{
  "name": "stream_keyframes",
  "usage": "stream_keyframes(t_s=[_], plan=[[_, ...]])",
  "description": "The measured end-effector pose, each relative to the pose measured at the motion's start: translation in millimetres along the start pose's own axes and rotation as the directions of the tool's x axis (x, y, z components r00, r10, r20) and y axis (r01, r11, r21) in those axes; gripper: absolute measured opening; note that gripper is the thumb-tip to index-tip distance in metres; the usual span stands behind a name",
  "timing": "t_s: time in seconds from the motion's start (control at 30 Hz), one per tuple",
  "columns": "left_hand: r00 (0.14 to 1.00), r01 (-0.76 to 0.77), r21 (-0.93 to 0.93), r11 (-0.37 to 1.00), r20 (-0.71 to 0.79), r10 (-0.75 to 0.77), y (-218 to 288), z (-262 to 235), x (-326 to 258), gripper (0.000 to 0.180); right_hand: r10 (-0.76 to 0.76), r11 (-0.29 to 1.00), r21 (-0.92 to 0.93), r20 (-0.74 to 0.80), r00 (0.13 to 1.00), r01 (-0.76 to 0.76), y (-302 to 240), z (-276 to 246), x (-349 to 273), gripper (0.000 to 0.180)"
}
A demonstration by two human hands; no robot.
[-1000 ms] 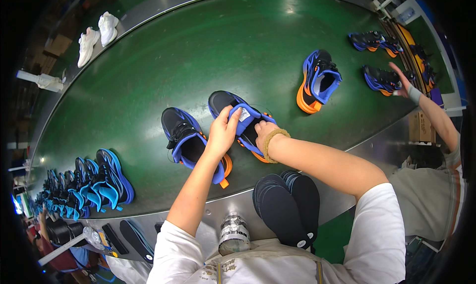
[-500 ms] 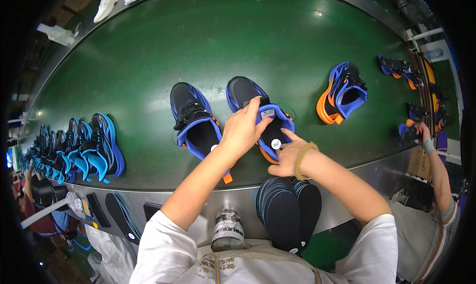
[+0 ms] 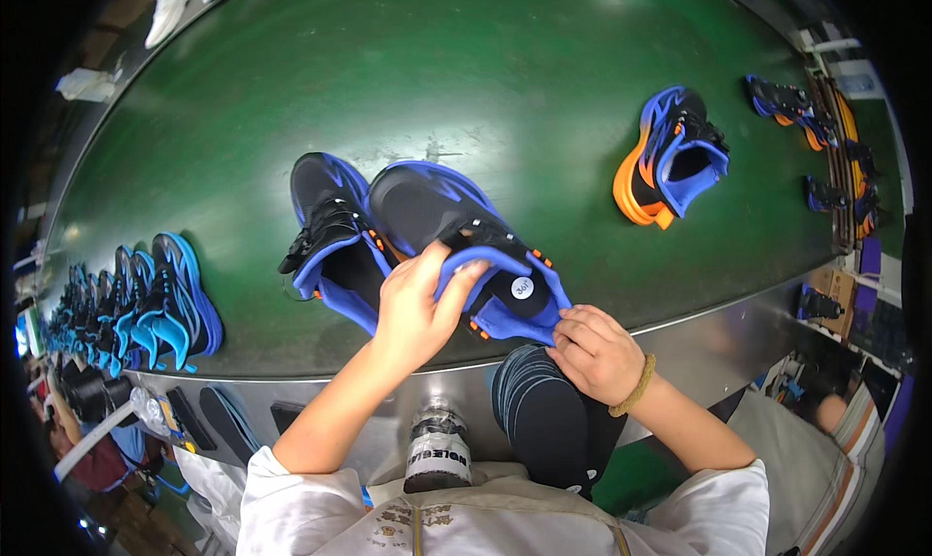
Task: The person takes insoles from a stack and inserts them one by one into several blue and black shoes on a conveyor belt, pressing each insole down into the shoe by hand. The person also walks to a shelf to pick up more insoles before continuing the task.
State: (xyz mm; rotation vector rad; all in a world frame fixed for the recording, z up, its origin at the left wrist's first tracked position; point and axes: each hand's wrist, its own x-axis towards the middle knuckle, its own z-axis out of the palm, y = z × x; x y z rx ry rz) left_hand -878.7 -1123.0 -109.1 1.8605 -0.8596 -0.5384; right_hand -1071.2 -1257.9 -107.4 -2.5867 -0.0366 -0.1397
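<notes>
I see my left hand (image 3: 419,309) gripping the black-and-blue sneaker (image 3: 456,241) at the green counter (image 3: 505,81) near edge, right hand (image 3: 594,350) pinching its heel, round white sticker (image 3: 522,287) inside, twin sneaker (image 3: 330,236) touching, open belt beyond

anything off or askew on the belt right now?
One thing: the blue-and-orange shoe alone lies tipped on its side on the green belt, sole edge showing. The black-and-blue shoe in the left hand and right hand looks undamaged.

White short-sleeved shirt, bare forearms, braided tan band on the right wrist, left wrist (image 3: 383,347) bare.
</notes>
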Motion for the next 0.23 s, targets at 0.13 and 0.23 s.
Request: stream_keyframes(t_s=[0.13, 0.23], plan=[[0.993, 0.116, 0.332, 0.936, -0.065, -0.1, -4.4, 1.3, 23.5, 0.018, 0.066, 0.991, -0.131, 0.195, 0.979, -0.041, -15.4, 12.1, 55.4, 0.042], [0.976, 0.146, 0.635, 0.759, 0.031, -0.214, -12.7, -36.0, 4.9, 0.026, 0.102, 0.995, -0.026, 0.339, 0.935, -0.099, -47.9, 39.7, 110.6, 0.047]])
